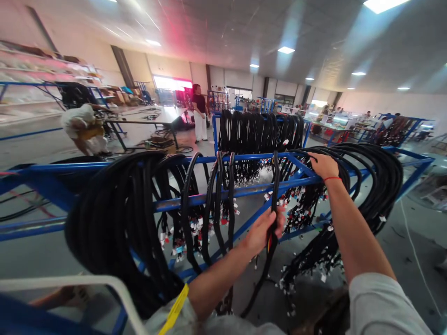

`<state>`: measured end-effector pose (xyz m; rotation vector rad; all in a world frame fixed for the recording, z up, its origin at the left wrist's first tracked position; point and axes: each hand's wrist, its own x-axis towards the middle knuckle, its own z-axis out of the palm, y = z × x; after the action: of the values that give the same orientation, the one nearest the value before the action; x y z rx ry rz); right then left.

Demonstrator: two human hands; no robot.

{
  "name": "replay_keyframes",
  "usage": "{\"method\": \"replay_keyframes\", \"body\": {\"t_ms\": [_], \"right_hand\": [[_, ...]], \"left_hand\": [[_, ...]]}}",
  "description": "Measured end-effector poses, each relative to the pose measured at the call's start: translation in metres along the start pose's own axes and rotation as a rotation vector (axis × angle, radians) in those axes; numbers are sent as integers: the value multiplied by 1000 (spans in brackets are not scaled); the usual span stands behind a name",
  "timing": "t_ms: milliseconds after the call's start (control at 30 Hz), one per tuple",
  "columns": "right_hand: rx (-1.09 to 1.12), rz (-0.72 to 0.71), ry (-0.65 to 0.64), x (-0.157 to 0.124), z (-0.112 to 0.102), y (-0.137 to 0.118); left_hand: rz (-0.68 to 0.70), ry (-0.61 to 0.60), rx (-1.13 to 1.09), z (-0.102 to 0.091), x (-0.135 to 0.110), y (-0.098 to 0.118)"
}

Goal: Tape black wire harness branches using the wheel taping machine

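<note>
My left hand [260, 230] is closed round a black wire harness [274, 186] that hangs over the blue rack's rails. Orange and red wires show at the harness just below my fingers. To the right, my right hand [324, 166], with a red string at the wrist, curls over black cable [303, 151] at the top rail; its fingertips are partly hidden. Single harnesses [230, 200] hang spaced apart left of my left hand. A thick bundle of black harnesses [115, 218] drapes over the rack farther left, and another [387, 181] on the right.
The blue rack [216, 193] crosses in front of me. Behind it stands a second rack of hanging harnesses [261, 132]. One person [200, 111] stands near a table [153, 115]; another [84, 128] bends at the left. A white curved tube [87, 280] is close at lower left.
</note>
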<state>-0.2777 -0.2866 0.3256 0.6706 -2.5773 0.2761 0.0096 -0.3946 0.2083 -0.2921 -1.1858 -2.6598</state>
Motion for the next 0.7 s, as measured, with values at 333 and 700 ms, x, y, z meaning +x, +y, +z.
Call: {"method": "replay_keyframes", "body": {"t_ms": [333,700], "right_hand": [[43,268,183,-4,3,-5],[312,159,274,-52,3,5]], "left_hand": [[139,-136,-162,26,-57,64],[-33,-143,-56,-21,-29,-47]]}}
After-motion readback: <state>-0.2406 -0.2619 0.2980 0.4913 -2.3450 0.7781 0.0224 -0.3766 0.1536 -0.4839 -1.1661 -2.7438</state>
